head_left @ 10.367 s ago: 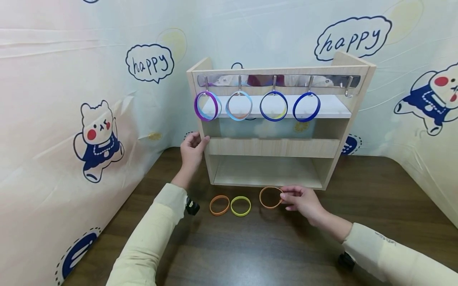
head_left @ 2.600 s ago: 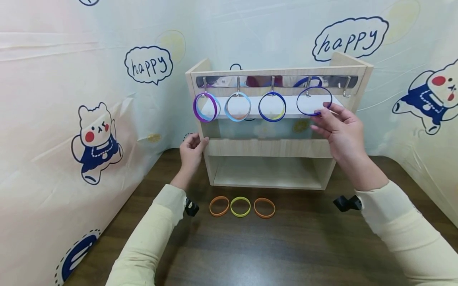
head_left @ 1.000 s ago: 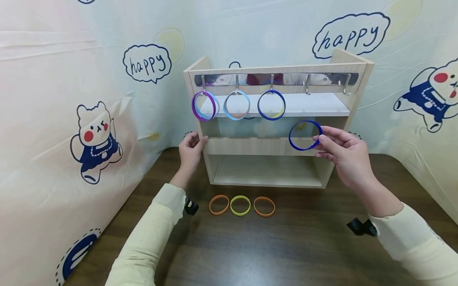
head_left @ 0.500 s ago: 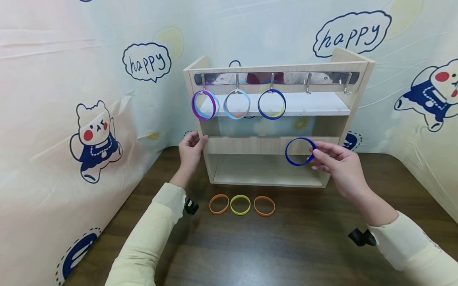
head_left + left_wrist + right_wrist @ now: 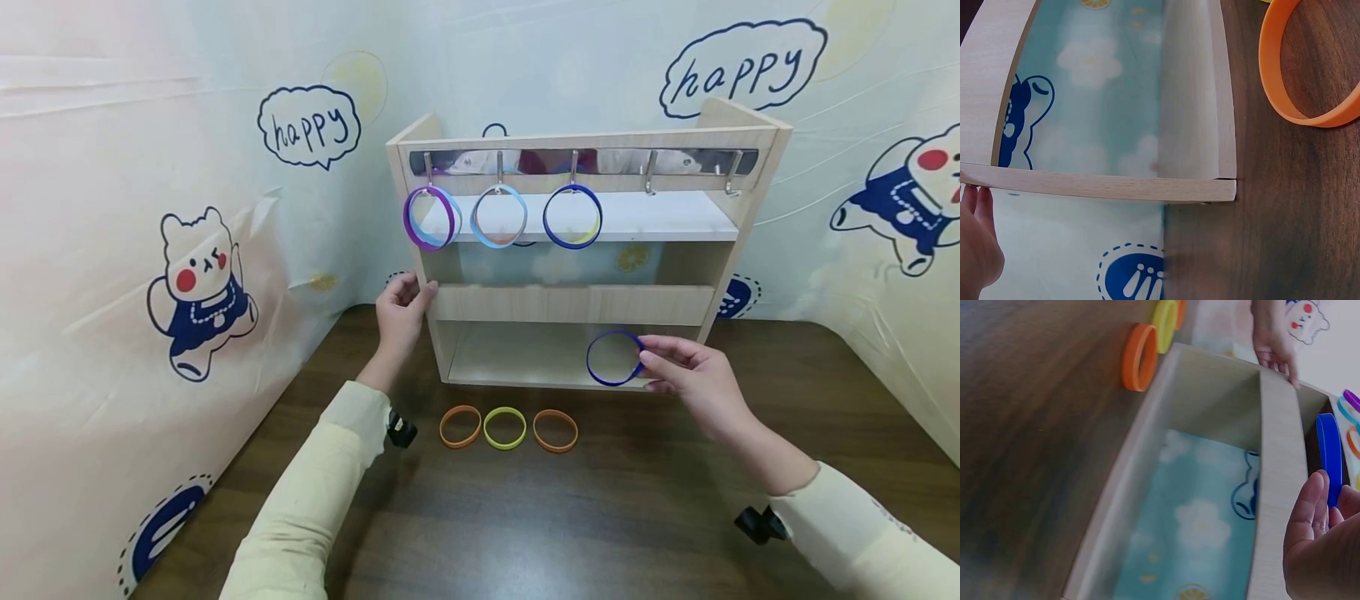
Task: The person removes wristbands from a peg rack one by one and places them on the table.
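While pinched by its right edge between the thumb and fingers (image 5: 651,346) of the right hand (image 5: 693,379), blue ring (image 5: 615,358) held upright at centre right of the frame, in front of the lower opening of the wooden rack (image 5: 573,304), above the tabletop (image 5: 600,517). At centre left, left hand (image 5: 399,312) resting against the rack's left side panel, fingers straight and close together along the edge. Hanging from hooks along the top rail: purple ring (image 5: 430,218), light blue ring (image 5: 498,216), dark blue ring (image 5: 572,217); two hooks (image 5: 649,173) at the right bare. Lying flat in a row on the tabletop just before the rack: orange ring (image 5: 460,427), yellow ring (image 5: 505,428), second orange ring (image 5: 555,430), near one another, apart from both hands.
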Tool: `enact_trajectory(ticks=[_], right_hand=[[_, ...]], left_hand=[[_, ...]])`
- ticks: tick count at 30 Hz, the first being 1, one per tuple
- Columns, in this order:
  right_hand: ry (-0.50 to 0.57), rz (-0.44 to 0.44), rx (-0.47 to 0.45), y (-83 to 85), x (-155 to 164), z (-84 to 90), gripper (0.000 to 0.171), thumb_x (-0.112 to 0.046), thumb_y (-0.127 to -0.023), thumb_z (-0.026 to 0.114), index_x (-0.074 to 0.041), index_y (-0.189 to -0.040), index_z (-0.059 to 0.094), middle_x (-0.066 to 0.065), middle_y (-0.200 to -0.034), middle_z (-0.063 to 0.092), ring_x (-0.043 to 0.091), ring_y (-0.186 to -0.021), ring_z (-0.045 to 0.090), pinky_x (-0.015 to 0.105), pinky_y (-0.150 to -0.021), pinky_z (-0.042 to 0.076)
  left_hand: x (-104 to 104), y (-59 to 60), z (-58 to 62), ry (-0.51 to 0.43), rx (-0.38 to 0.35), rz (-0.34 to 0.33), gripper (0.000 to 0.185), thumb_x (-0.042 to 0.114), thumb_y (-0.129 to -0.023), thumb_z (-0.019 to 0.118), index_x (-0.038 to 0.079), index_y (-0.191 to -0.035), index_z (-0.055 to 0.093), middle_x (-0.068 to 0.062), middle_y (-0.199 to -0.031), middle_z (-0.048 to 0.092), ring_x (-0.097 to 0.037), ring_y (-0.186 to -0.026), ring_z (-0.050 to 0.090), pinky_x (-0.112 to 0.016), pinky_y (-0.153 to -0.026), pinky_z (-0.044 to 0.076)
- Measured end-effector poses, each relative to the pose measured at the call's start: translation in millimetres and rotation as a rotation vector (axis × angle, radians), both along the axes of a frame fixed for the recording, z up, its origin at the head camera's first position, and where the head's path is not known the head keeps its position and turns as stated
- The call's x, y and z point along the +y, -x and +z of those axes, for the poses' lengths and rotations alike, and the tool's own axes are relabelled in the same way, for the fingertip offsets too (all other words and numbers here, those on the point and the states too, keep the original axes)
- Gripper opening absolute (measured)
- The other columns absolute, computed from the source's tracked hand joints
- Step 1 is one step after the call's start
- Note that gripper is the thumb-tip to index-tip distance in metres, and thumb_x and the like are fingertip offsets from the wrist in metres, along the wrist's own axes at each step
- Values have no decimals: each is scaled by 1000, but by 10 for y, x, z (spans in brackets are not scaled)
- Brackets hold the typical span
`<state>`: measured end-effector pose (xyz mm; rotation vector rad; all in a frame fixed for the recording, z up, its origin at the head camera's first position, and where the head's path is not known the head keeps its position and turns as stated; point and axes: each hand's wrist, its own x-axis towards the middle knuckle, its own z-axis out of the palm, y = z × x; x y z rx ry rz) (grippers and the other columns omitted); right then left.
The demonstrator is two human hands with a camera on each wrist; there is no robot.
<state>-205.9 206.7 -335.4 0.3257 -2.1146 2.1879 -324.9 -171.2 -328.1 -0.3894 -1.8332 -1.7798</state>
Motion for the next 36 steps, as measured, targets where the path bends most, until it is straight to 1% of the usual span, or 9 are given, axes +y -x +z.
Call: enact_trajectory(ticks=[4,12,16,20,27,32,36], right_hand=[[-29,10,-42,-1,1,-104,38,-16,-82,63,4,-113,54,3,-89,64,19,-77,62,33,-64,51],[-130,19,-97,16,-5,-375,40,-21,-82,63,4,-113,54,4,-91,64,26,-79,62,36,-64,51],[-145,24,-144,17,1,-523,44,-20,-82,63,7,-114,52,3,-90,64,26,-78,62,36,-63,51],[-156,38,-190,14,15,-641,47,-18,-82,63,10,-117,49,4,-92,65,23,-78,63,35,-64,51],[-177,50,-219,26,53,-770,44,-13,-83,61,12,-116,48,13,-95,63,23,-77,63,35,-63,51],[-192,60,-248,23,63,-830,43,-12,-83,61,12,-116,47,21,-100,60,24,-79,63,36,-63,51],[-202,73,-285,19,60,-879,43,-13,-84,60,10,-118,47,23,-102,59,26,-82,62,36,-64,51]], left_hand=[[0,-6,7,2,-6,3,36,16,-81,65,-8,-105,56,-12,-96,60,-19,-82,55,-26,-70,48],[6,-12,11,-17,-3,3,29,16,-80,65,-2,-102,59,-12,-97,60,-20,-84,56,-27,-71,49],[5,-10,5,-14,-4,2,27,16,-80,65,0,-101,60,-12,-97,60,-20,-83,55,-26,-70,49],[7,-3,-2,-19,-9,2,27,15,-80,66,0,-101,60,-13,-97,60,-20,-83,55,-25,-70,49],[4,4,-7,-18,-8,-5,36,16,-80,65,-8,-106,55,-12,-98,59,-20,-84,55,-26,-71,49],[3,4,-9,-14,-1,-7,33,17,-81,65,-5,-105,57,-11,-98,60,-20,-84,56,-27,-72,49],[3,13,-17,-20,15,-13,32,16,-80,65,-5,-103,58,-12,-97,60,-20,-84,56,-26,-70,49]])
